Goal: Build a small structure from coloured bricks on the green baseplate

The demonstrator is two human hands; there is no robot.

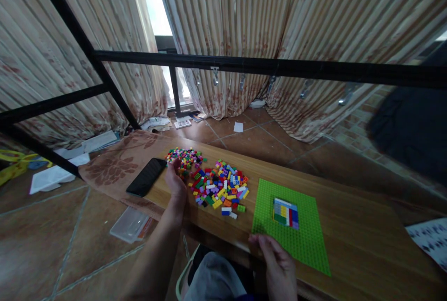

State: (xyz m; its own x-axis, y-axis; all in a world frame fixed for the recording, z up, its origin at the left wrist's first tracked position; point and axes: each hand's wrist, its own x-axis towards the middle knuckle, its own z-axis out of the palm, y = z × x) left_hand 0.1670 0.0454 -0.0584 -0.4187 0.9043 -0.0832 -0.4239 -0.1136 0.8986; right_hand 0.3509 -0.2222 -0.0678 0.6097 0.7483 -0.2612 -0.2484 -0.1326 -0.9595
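My left hand (175,179) rests at the left side of the loose bricks, between the pile of tiny bricks (188,155) and a black phone (146,177). Its fingers look stretched out, and I make out nothing held in them. Larger mixed toy bricks (220,184) lie scattered to its right. My right hand (275,261) is at the near left edge of a green baseplate (312,245), thumb and fingers pinched together. Whatever may be between those fingertips is too small to tell. A flat patch of coloured bricks (285,213) sits on the baseplate.
Everything stands on a narrow wooden bench (363,226) with a brown cloth (118,161) over its left end. A black metal frame (244,64) crosses behind it. A clear plastic lid (131,224) and papers (57,173) lie on the tiled floor. A printed sheet (429,240) is at right.
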